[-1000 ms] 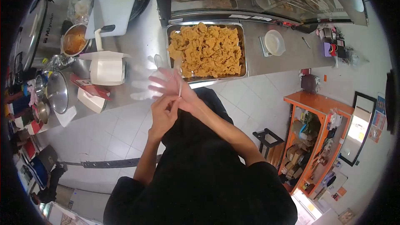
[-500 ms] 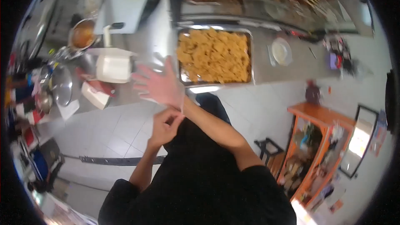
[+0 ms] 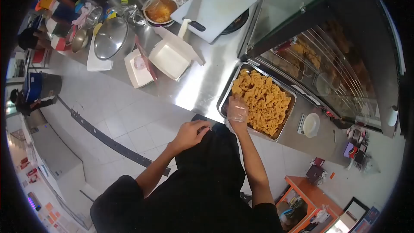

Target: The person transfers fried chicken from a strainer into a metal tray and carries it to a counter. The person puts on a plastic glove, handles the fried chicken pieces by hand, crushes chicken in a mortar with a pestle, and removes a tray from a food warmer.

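2 open boxes [image 3: 170, 58] near the bench's [image 3: 196, 87] front edge, bare left hand [image 3: 191, 134] released, fingers loosely curled, just off that edge, gloved right hand [image 3: 237, 111] at the chicken [image 3: 267, 103] by the tray's [image 3: 223, 99] front left corner, grasp impossible to tell, bowl [image 3: 311, 125] beyond
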The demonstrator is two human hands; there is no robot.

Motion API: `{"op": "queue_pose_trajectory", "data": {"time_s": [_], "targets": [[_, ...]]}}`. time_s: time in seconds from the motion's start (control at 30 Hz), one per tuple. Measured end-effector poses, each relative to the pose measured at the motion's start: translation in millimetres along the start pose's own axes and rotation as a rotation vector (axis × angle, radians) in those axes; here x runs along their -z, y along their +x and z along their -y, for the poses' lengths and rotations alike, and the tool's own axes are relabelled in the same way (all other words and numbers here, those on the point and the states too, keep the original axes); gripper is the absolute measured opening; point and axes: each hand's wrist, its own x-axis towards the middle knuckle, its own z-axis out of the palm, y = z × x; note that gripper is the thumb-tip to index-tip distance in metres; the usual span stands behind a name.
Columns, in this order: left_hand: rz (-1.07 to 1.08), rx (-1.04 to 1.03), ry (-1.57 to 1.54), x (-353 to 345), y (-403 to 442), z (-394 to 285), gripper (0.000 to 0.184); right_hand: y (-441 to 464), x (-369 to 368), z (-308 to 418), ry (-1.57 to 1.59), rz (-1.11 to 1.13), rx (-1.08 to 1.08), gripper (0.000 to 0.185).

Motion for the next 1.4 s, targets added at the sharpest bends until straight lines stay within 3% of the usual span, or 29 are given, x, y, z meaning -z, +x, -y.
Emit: {"op": "queue_pose_trajectory", "data": {"time_s": [0.17, 0.23, 0.3, 0.33, 0.37, 0.43, 0.5, 0.57, 0.63, 0.67, 0.73, 0.8, 0.87, 0.9, 0.97, 1.17, 1.23, 1.27, 1.33, 1.4], "targets": [[-0.057, -0.004, -0.020, 6, 15, 0, 0.017, -2, -9, -7, -0.009, 0.032, 0.081, 0.014], [-0.141, 0.046, -0.013, 5, 17, 1, 0.015, -8, 18, -6, 0.042, 0.053, 0.022, 0.014], [-0.190, -0.015, -0.045, -8, 33, 21, 0.017, -5, 29, -18, 0.610, -0.258, -0.126, 0.018], [-0.249, 0.041, -0.101, -15, 47, 29, 0.020, -11, 38, -25, 0.827, -0.238, -0.259, 0.021], [-0.305, 0.111, -0.157, -19, 57, 31, 0.023, -18, 39, -34, 0.819, -0.240, -0.263, 0.021], [-0.331, 0.108, -0.460, -17, 99, 18, 0.036, -32, 39, -54, 1.902, -0.065, -0.729, 0.024], [-0.467, 0.108, -0.508, -29, 159, 27, 0.054, -50, 43, -67, 2.045, -0.040, -0.724, 0.030], [-0.632, 0.192, -0.474, -43, 231, 48, 0.068, -70, 32, -77, 2.406, -0.029, -0.585, 0.035], [-0.854, 0.372, -0.639, -33, 287, 42, 0.067, -88, 34, -76, 2.462, -0.038, -0.597, 0.032], [-0.873, 0.360, -0.638, -21, 299, 31, 0.067, -94, 35, -78, 2.522, -0.087, -0.617, 0.029], [-0.963, 0.530, -1.171, 7, 314, 2, 0.051, -115, 25, -88, 2.577, -0.071, -0.512, 0.030], [-1.048, 0.544, -1.127, 2, 336, 25, 0.043, -130, 26, -94, 2.631, -0.062, -0.411, 0.031], [-1.102, 0.575, -0.929, -7, 351, 52, 0.028, -137, 41, -93, 2.517, -0.133, -0.705, 0.034], [-1.112, 0.570, -0.926, -8, 350, 44, 0.028, -142, 40, -96, 2.522, -0.123, -0.696, 0.034], [-1.036, 0.494, -1.165, -24, 351, 39, 0.027, -149, 38, -100, 2.467, -0.186, -0.726, 0.036], [-0.778, 0.444, -1.271, -47, 342, 34, 0.039, -109, 82, -97, 2.465, -0.196, -0.619, 0.054], [-0.583, 0.528, -1.066, -35, 315, 15, 0.040, -85, 107, -88, 2.410, -0.267, -0.690, 0.054], [-0.538, 0.454, -1.015, -34, 297, 13, 0.038, -79, 112, -85, 2.400, -0.291, -0.726, 0.054], [-0.422, 0.342, -0.857, -30, 256, -7, 0.035, -71, 121, -82, 2.303, -0.341, -0.586, 0.049], [-0.289, 0.192, -0.665, -20, 210, -31, 0.027, -65, 141, -69, 2.190, -0.472, -0.645, 0.046]]}}
